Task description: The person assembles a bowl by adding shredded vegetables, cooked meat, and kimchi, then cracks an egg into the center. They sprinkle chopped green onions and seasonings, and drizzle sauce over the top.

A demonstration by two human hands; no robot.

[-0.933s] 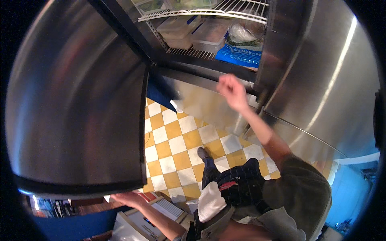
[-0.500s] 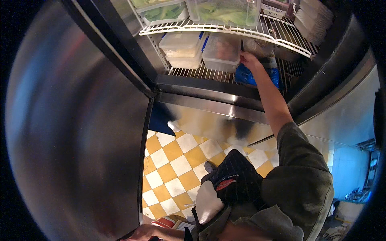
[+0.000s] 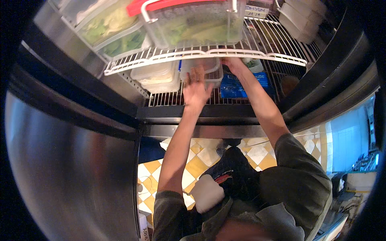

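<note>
Both my hands reach into a fridge, under its upper wire shelf (image 3: 277, 57). My left hand (image 3: 196, 89) is open, fingers spread, at the front of a clear plastic container (image 3: 216, 77); its fingers cover part of the box, and I cannot tell how firmly they touch. At the right side of that container is my right hand (image 3: 235, 66); its fingertips are blurred and partly hidden by the shelf edge. A blue printed plastic package (image 3: 243, 86) lies below my right wrist. Left of the container stand stacked tubs (image 3: 157, 80) with pale contents.
Above, a large red-lidded container (image 3: 189, 30) of greens stands beside more tubs of greens (image 3: 124, 42). Stacked pale containers (image 3: 301, 20) stand at the upper right. The fridge door (image 3: 76, 168) hangs open at left. Below is a checkered yellow-and-white floor (image 3: 197, 164).
My left hand has left the door's lower edge and come up to the container. My right hand has stayed by the container's right side. The view has moved closer to the shelves.
</note>
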